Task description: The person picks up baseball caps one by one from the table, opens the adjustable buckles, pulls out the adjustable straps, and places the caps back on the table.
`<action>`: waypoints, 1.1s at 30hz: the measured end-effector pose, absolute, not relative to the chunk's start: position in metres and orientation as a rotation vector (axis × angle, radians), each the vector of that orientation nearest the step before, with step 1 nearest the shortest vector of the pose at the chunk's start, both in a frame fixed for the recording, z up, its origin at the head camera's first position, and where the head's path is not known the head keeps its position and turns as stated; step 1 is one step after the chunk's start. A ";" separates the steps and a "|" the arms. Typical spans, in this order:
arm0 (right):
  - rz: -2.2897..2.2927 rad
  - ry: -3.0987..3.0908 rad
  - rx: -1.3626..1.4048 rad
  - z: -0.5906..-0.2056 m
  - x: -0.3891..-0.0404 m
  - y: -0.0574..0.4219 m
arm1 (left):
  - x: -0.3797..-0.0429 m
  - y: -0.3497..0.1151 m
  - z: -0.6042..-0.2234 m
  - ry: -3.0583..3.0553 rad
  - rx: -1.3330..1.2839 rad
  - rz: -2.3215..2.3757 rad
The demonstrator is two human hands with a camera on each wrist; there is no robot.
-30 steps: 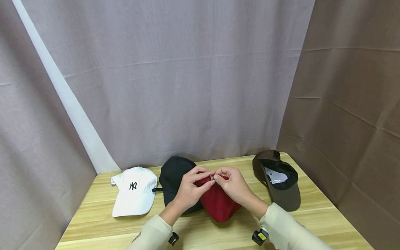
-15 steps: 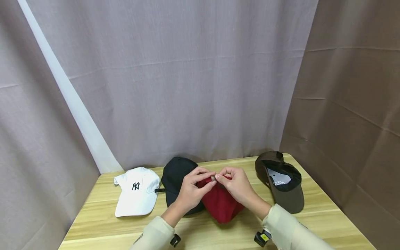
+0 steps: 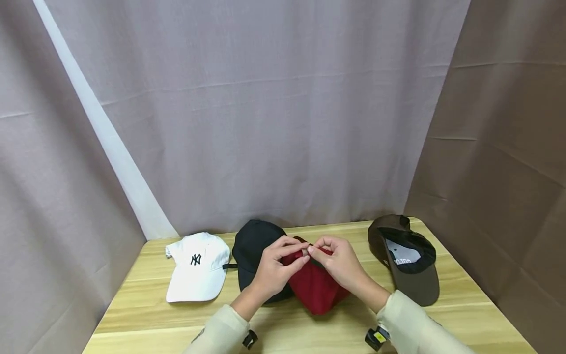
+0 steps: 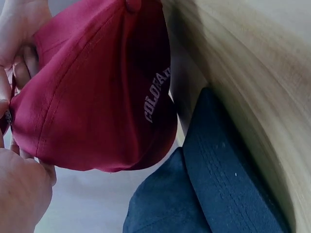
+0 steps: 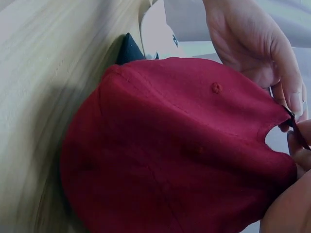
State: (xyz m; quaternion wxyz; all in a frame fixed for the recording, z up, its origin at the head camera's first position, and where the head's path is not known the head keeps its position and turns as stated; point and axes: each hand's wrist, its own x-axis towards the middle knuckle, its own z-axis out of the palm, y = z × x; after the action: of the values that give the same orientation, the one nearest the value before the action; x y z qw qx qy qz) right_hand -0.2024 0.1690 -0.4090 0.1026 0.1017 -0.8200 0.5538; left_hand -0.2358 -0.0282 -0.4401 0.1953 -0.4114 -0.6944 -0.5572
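A dark red baseball cap (image 3: 316,292) is held up at its back closure by both hands, crown toward me and low over the table. White lettering (image 4: 156,94) shows on it in the left wrist view. My left hand (image 3: 273,268) pinches the small metal buckle (image 3: 304,251) between thumb and fingers. Close beside it, my right hand (image 3: 339,263) pinches the strap, and the fingertips of the two hands nearly meet. In the right wrist view the thin strap (image 5: 297,130) bends by the cap's rear opening. The fingers partly hide the strap's end.
Behind the red cap lies a black cap (image 3: 254,246) with a loose strap end (image 3: 229,266). Left of it is a white cap (image 3: 199,275) with a dark logo. A brown cap (image 3: 413,282) rests on its side at right. Curtains (image 3: 283,123) surround the wooden table (image 3: 146,314).
The whole head view shifts slightly, so caps and hands appear a little further right. Both hands keep their hold at the closure of the red cap, with only small finger movement.
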 end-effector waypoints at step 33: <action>1.509 -2.637 0.302 -0.388 -0.191 0.165 | -0.235 -0.026 -0.442 -1.949 -1.213 -1.538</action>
State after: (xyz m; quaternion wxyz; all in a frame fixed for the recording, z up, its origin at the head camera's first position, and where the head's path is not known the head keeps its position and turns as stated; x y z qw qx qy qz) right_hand -0.1912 0.1650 -0.3884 0.0440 0.0990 -0.8628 0.4937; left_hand -0.2349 -0.0265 -0.4419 0.1880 -0.4312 -0.6927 -0.5467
